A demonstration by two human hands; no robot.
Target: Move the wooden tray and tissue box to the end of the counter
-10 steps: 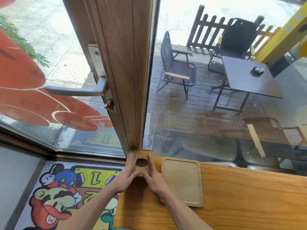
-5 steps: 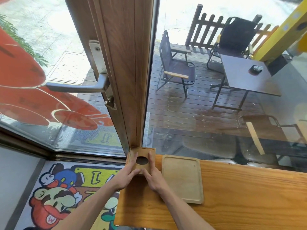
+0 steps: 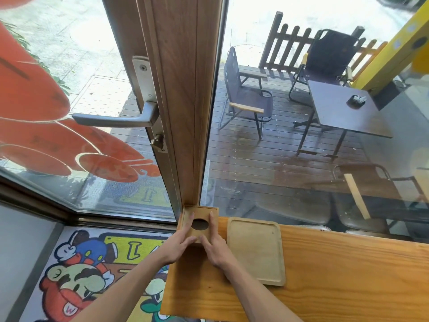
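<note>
A square wooden tissue box (image 3: 200, 213) with an oval hole in its lid stands at the far left corner of the orange wooden counter (image 3: 348, 270), right against the window frame. My left hand (image 3: 180, 244) lies on its left side and my right hand (image 3: 214, 245) on its right side, fingers stretched along the lid, thumbs at its near edge. Just to the right of the box, a shallow rectangular wooden tray (image 3: 255, 248) lies flat on the counter, a narrow gap apart from the box.
A wooden door post (image 3: 185, 101) and glass window rise directly behind the box. The counter's left end (image 3: 167, 287) drops to a floor with a cartoon mat (image 3: 88, 275). A metal door handle (image 3: 116, 119) sticks out at the left. Chairs stand outside.
The box and both hands have hardly moved; the fingers have slid slightly farther up along the lid. The tray lies where it was.
</note>
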